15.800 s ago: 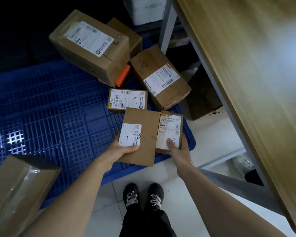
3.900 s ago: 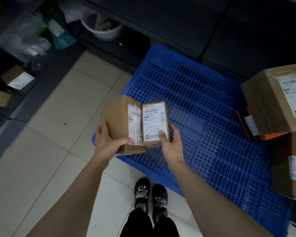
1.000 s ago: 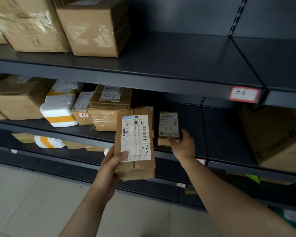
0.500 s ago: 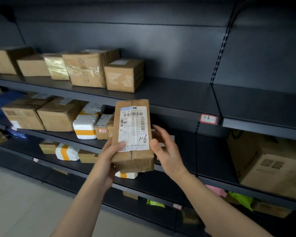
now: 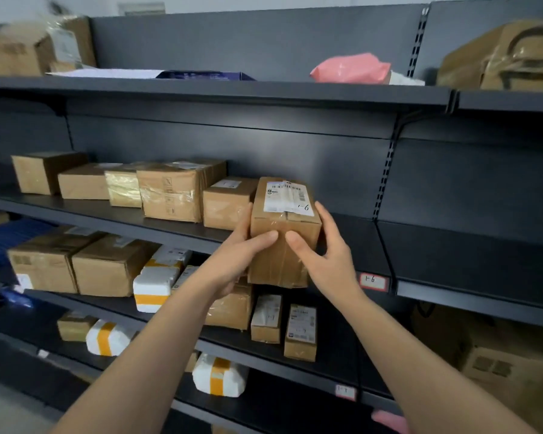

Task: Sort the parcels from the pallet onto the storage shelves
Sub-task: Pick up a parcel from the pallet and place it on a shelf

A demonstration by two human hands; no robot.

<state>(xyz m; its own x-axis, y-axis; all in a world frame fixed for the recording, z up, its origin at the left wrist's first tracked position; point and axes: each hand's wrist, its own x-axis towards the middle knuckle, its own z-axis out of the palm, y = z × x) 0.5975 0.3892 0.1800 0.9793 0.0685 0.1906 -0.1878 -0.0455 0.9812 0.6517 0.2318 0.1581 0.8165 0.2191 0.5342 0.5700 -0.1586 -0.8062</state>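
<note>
A brown cardboard parcel (image 5: 284, 220) with a white label marked "1-6" is held up at the front edge of the dark shelf (image 5: 351, 242) tagged "1-6" (image 5: 373, 281). My left hand (image 5: 239, 255) grips its left side with the thumb across the front. My right hand (image 5: 323, 255) grips its right side the same way. The parcel's far end is over the shelf board, right beside the last box (image 5: 226, 203) of a row of brown parcels. The small parcel marked "1-7" (image 5: 301, 332) stands on the shelf below.
Several brown boxes (image 5: 170, 189) line the same shelf to the left. The shelf below holds boxes and white foam packs with orange tape (image 5: 154, 285). A pink bag (image 5: 351, 68) lies on the top shelf. A large box (image 5: 514, 371) sits low at the right.
Both hands have lifted the "1-6" parcel from chest height up and forward to the "1-6" shelf, tilting it flat. The right hand now grips it; a second ago it set down the small parcel.
</note>
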